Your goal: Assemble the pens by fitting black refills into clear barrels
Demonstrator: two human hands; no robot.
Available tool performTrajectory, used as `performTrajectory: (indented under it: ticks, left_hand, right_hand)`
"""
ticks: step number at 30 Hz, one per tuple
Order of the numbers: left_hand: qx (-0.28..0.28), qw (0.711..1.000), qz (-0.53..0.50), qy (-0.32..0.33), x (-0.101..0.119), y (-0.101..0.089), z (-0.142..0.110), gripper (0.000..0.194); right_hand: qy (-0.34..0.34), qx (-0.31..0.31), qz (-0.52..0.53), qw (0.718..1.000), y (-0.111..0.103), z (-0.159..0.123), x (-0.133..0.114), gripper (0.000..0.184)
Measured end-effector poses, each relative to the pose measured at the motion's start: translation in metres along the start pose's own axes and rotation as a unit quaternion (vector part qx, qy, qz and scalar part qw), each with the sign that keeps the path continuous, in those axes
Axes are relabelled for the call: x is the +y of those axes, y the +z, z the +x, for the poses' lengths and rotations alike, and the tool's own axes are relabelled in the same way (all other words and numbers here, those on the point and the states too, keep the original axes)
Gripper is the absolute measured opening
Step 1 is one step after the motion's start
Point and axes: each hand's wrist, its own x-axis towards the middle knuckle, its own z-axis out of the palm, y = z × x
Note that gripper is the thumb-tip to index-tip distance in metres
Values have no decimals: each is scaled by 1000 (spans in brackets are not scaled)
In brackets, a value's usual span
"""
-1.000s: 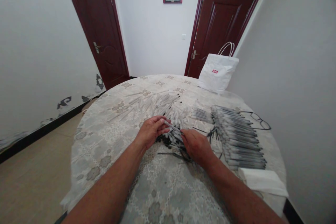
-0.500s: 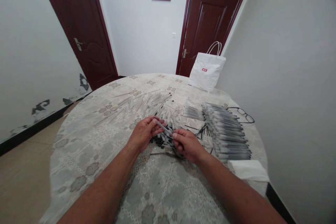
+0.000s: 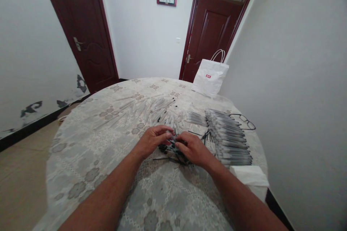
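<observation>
Above the middle of the table, a clear-barrelled pen [image 3: 171, 136] lies between my hands, partly hidden by the fingers. My left hand [image 3: 154, 140] is closed on its far part with thumb and fingertips. Curled close beside it, my right hand [image 3: 193, 148] pinches around the near end, where the fingers cover most of the detail. Just beneath both hands is a pile of small black caps [image 3: 163, 148], partly covered. Loose clear pen barrels [image 3: 154, 105] lie scattered beyond the hands. Thin dark refills [image 3: 208, 135] lie right of my right hand.
A stack of pens [image 3: 229, 137] stands in rows at the right, beside a smaller row of pens [image 3: 197, 118]. Eyeglasses [image 3: 245, 121], a white tissue pack [image 3: 249, 177] and a white paper bag [image 3: 210, 77] are near the right edge. A patterned tablecloth [image 3: 89, 175] covers the round table.
My hands have drawn closer together and the pen between them is now more covered by fingers. The view has shifted slightly, with the wall clock appearing lower.
</observation>
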Motion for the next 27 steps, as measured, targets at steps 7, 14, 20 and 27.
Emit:
performTrajectory:
  ticks: [7,14,20,27]
  left_hand:
    - [114,993,-24,12,-4,-13,7,36]
    - [174,985,-13,12,-5,-22,10,37]
    - [159,987,8,16,-7,-20,9,36]
    - [159,987,5,12,-4,-20,8,37]
  right_hand:
    - [19,2,-260,965,-56,19,35,18]
    - [157,-82,-423,889,-64,54,83,28]
    - [190,-133,-431,872,-38,62,104,25]
    - [205,-126,-448,861,-32,57,117,30]
